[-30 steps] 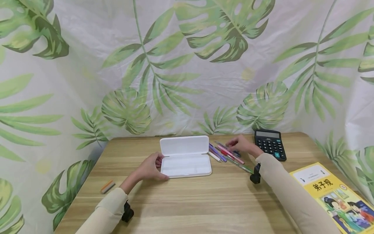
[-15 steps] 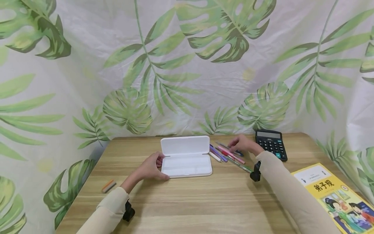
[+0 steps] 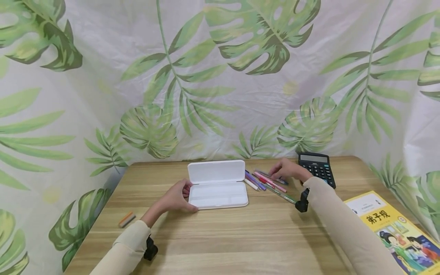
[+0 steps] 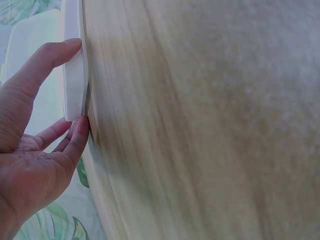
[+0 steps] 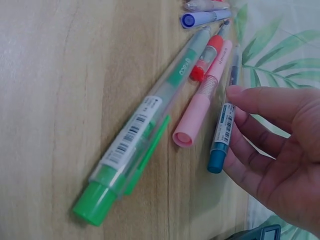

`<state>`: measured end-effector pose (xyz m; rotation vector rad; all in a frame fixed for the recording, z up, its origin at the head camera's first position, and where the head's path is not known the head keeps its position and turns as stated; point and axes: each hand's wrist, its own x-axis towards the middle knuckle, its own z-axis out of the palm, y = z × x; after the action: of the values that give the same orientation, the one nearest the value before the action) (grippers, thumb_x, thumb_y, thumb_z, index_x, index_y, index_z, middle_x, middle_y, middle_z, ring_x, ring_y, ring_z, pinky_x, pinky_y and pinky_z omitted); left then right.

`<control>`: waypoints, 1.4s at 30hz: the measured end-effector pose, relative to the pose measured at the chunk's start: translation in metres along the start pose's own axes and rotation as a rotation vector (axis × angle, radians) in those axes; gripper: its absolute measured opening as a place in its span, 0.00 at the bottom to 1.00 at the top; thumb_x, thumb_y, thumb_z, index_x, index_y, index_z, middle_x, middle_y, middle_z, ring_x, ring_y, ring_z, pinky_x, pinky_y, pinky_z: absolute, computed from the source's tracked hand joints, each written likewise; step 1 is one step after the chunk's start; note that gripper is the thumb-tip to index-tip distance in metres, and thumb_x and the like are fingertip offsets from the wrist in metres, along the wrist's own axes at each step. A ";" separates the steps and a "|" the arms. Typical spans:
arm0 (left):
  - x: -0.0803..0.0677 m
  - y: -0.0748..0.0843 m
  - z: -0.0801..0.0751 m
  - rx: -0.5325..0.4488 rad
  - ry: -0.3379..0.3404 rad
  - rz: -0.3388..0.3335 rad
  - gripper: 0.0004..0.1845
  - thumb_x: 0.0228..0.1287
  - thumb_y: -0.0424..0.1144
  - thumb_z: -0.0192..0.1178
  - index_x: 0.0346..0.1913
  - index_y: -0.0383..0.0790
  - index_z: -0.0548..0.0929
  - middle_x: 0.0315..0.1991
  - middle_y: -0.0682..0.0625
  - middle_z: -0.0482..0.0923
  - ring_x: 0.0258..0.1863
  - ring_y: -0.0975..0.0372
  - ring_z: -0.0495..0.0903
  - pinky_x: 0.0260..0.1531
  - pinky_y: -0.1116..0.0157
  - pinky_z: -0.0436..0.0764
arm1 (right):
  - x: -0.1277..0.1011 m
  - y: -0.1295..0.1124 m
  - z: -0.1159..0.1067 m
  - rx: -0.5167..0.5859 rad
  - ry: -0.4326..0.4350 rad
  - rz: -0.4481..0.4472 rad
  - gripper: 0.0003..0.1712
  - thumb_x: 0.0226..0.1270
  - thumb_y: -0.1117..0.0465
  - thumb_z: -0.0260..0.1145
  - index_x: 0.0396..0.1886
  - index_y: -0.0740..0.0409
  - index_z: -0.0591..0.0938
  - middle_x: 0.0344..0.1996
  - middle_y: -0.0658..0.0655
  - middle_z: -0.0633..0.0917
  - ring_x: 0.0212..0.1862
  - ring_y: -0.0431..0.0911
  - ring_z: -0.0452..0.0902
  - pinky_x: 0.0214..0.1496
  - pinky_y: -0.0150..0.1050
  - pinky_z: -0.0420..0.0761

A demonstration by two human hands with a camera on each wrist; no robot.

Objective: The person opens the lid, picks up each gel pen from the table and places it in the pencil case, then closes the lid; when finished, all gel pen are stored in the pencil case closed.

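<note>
An opened white pencil case [image 3: 218, 194] lies on the table with its lid raised at the back. My left hand [image 3: 177, 196] grips its left end. In the left wrist view, the thumb lies along the case's side wall [image 4: 75, 90] and the fingertips touch its corner. Right of the case is a loose group of pens. My right hand [image 3: 285, 170] is at the far side of that group. In the right wrist view, its thumb and fingers pinch a blue pen [image 5: 225, 125]. Beside that pen lie a pink pen [image 5: 200, 105], a red-and-clear pen [image 5: 207, 55] and a green pen [image 5: 135, 130].
Behind the right forearm sits a black calculator [image 3: 316, 168]. A yellow picture book [image 3: 381, 217] lies at the right edge of the table [image 3: 220, 244]. An orange-and-grey eraser-like block [image 3: 127, 220] is at the left. A leaf-print cloth [image 3: 220, 95] hangs behind.
My right hand has shifted slightly to the right at the blue pen. The left hand keeps its place on the pencil case.
</note>
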<state>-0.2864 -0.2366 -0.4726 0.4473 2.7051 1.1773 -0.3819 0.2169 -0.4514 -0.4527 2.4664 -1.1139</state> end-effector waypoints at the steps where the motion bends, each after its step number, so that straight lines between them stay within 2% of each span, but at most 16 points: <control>1: 0.000 -0.001 0.000 -0.003 0.000 0.002 0.43 0.35 0.35 0.85 0.55 0.26 0.71 0.46 0.40 0.75 0.46 0.54 0.77 0.54 0.54 0.81 | 0.000 0.000 -0.001 0.004 -0.006 0.001 0.13 0.65 0.69 0.70 0.47 0.71 0.86 0.40 0.62 0.90 0.35 0.43 0.80 0.36 0.38 0.81; 13: 0.002 -0.001 -0.001 -0.004 -0.005 -0.005 0.43 0.35 0.35 0.86 0.54 0.27 0.71 0.45 0.40 0.75 0.45 0.54 0.77 0.54 0.55 0.82 | -0.010 -0.003 -0.010 0.042 -0.073 0.021 0.14 0.70 0.66 0.67 0.51 0.68 0.85 0.43 0.59 0.88 0.36 0.44 0.78 0.39 0.43 0.81; 19: 0.002 -0.004 -0.001 -0.004 -0.004 -0.014 0.43 0.35 0.36 0.86 0.54 0.28 0.71 0.46 0.41 0.76 0.46 0.54 0.78 0.54 0.55 0.81 | -0.011 0.002 -0.016 0.066 -0.110 0.018 0.17 0.72 0.63 0.66 0.55 0.68 0.83 0.51 0.65 0.85 0.47 0.46 0.82 0.48 0.43 0.84; 25: 0.000 -0.005 -0.001 -0.017 -0.007 -0.006 0.43 0.35 0.35 0.86 0.54 0.28 0.71 0.46 0.40 0.76 0.46 0.54 0.78 0.53 0.56 0.81 | -0.016 0.005 -0.018 0.165 -0.093 -0.010 0.20 0.74 0.63 0.65 0.60 0.70 0.80 0.56 0.70 0.83 0.51 0.46 0.84 0.53 0.47 0.85; 31: 0.000 -0.005 -0.001 -0.015 -0.009 0.000 0.43 0.35 0.36 0.86 0.55 0.28 0.71 0.46 0.40 0.76 0.47 0.54 0.78 0.54 0.55 0.81 | -0.023 0.002 -0.014 0.256 -0.057 -0.103 0.25 0.74 0.62 0.64 0.62 0.76 0.75 0.54 0.69 0.83 0.51 0.44 0.83 0.56 0.49 0.85; 35: 0.000 -0.005 -0.001 -0.006 -0.008 -0.009 0.44 0.35 0.37 0.86 0.56 0.29 0.71 0.47 0.41 0.76 0.47 0.54 0.77 0.54 0.57 0.81 | -0.028 -0.004 -0.008 0.316 -0.035 -0.142 0.26 0.75 0.62 0.64 0.63 0.78 0.73 0.57 0.74 0.81 0.57 0.56 0.82 0.56 0.49 0.84; 38: 0.000 -0.005 -0.001 -0.004 -0.010 -0.008 0.44 0.36 0.38 0.86 0.56 0.29 0.71 0.47 0.41 0.75 0.47 0.55 0.77 0.53 0.58 0.81 | -0.032 -0.010 -0.004 0.343 -0.019 -0.156 0.26 0.74 0.61 0.64 0.63 0.76 0.74 0.57 0.73 0.82 0.60 0.62 0.80 0.56 0.48 0.85; 42: 0.000 -0.005 0.000 -0.006 -0.009 0.003 0.43 0.36 0.37 0.86 0.55 0.29 0.71 0.46 0.41 0.75 0.46 0.55 0.77 0.52 0.57 0.81 | -0.036 -0.022 0.002 0.349 0.003 -0.180 0.23 0.73 0.61 0.66 0.61 0.72 0.77 0.53 0.67 0.85 0.54 0.54 0.83 0.54 0.46 0.86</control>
<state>-0.2878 -0.2398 -0.4761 0.4551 2.6934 1.1817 -0.3472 0.2180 -0.4278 -0.5703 2.2017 -1.5808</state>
